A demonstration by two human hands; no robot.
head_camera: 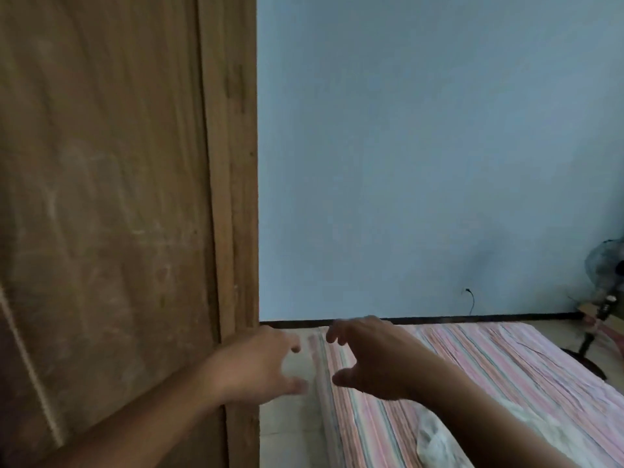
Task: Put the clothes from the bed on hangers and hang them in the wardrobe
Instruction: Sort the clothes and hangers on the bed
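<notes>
**Both hands empty, between wardrobe and bed**

Nearest the camera, a pale, crumpled garment [435, 437] lies on the bed [506, 366], partly hidden under the right forearm – the only piece of clothing in view, and no hanger shows anywhere. Just beyond it, the right hand [368, 359] hovers above the bed's striped sheet with fingers spread and loosely curved, gripping nothing. The left hand [256, 363] is stretched out beside it, fingers likewise relaxed and empty, in front of the lower edge of the wooden wardrobe [108, 197]; motion blur softens both.

By the look of it, this is a moment between garments: nothing is held, so the next move calls for reaching down to the pale garment and finding a hanger – which must be out of frame.

Past the hands, a strip of light floor [290, 434] separates wardrobe from bed. Farther back stands a pale blue wall [422, 146] with a dark skirting line, a cord dangling near it, and a pedestal fan [604, 275] at the far right edge.
</notes>
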